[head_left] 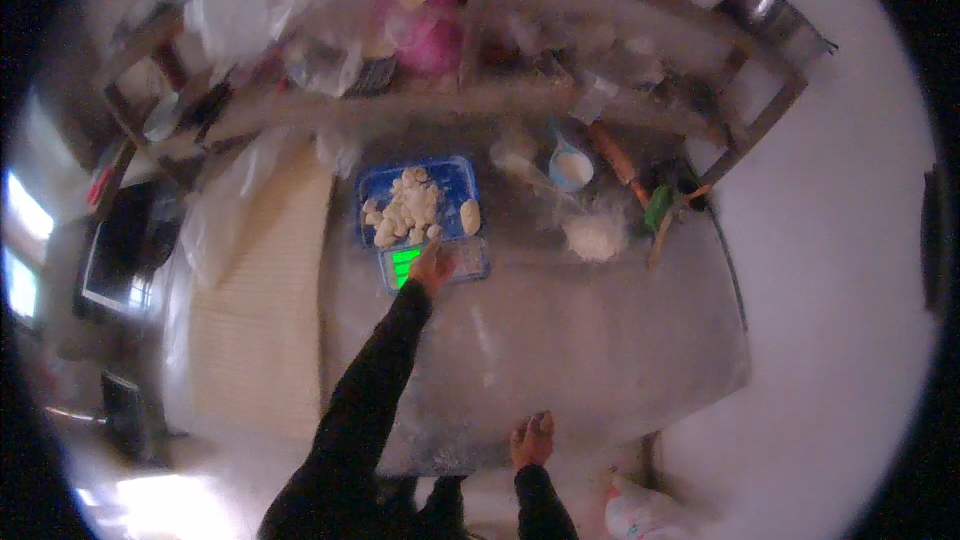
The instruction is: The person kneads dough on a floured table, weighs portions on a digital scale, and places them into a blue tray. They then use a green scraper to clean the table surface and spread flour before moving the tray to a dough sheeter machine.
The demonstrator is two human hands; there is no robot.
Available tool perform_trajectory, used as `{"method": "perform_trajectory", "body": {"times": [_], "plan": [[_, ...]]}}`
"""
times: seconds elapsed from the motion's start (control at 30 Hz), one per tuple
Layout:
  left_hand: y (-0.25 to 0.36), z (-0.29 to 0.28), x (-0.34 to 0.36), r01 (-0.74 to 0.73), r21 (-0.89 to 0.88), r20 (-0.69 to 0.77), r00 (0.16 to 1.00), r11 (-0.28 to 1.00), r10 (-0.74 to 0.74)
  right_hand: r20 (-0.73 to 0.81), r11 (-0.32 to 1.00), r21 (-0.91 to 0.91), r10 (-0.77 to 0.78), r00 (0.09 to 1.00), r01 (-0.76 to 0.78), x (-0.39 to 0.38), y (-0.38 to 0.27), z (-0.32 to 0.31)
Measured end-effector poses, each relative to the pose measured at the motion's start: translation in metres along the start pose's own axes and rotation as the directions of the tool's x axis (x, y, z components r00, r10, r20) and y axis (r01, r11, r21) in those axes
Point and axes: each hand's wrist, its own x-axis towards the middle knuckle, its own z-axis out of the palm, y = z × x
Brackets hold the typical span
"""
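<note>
My left hand (432,268) reaches over the front part of a blue digital scale (475,258) with a glowing green display (405,265). Its fingers are drawn together, with the tips close to the nearest dough pieces; whether one is between them is too blurred to tell. A blue tray (455,172) on the scale bears a heap of pale dough pieces (408,205). One longer dough piece (470,217) lies at the tray's right side. My right hand (533,440) is at the table's front edge, fingers curled in; anything inside them is hidden.
Left of the scale lies a ribbed cream-coloured mat (265,310) beside clear plastic sheeting (215,230). On the grey table (570,340) are a flour pile (595,237), a light-blue scoop (572,168) with white powder and a wooden rolling pin (618,160). A cluttered wooden shelf (500,100) spans the back.
</note>
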Motion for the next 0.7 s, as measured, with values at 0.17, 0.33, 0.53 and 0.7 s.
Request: {"method": "perform_trajectory", "body": {"times": [0.17, 0.33, 0.53, 0.7], "plan": [[0.025, -0.055, 0.060, -0.327, 0.321, 0.108, 0.945, 0.889, 0.309, 0.045, 1.000, 0.007, -0.025, 0.999, 0.024, 0.004, -0.013, 0.011], [0.015, -0.061, 0.064, -0.434, 0.787, 0.187, 0.845, 0.439, 0.500, 0.215, 0.869, 0.445, 0.130, 0.968, -0.215, 0.005, -0.011, 0.001], [0.010, -0.026, -0.005, -0.590, 0.666, 0.359, 0.789, 0.456, 0.498, 0.173, 0.986, 0.133, 0.081, 0.982, -0.105, 0.006, 0.027, 0.078], [-0.008, -0.037, -0.103, -0.354, 0.439, 0.191, 0.935, 0.826, 0.300, 0.239, 0.873, 0.409, 0.180, 0.954, -0.267, -0.018, 0.009, 0.079]]}}
